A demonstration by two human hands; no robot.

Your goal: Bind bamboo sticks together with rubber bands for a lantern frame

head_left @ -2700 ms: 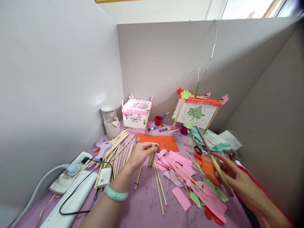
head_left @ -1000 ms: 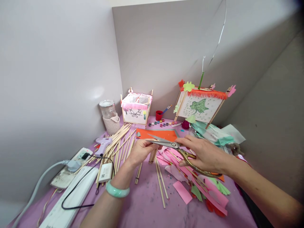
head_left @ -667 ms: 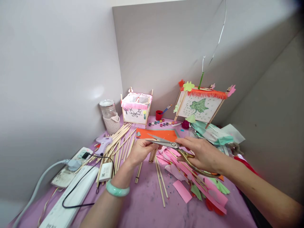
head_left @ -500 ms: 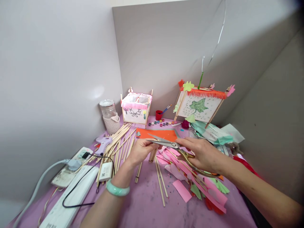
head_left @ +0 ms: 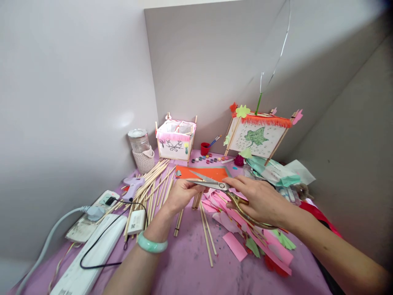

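With left hand (head_left: 183, 196) pinched a bundle of short sticks (head_left: 197, 201), nearly upright over the purple table (head_left: 187, 262), just in front of orange paper (head_left: 204, 173). With right hand (head_left: 262, 200) wrapped round gold-handled scissors (head_left: 222, 187), held the blades (head_left: 208, 184) parted across the bundle's top, just beside left hand; could not tell whether touching sticks. Saw pink scraps (head_left: 235, 246) below right hand, loose sticks (head_left: 155, 174) beyond left.

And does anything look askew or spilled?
The leaf-picture lantern at back right looks tilted, sloping down rightward, perhaps partly from camera angle. Pink paper scraps lie jumbled in front. The purple tabletop bears dark smudges; whether fresh, I can't tell.
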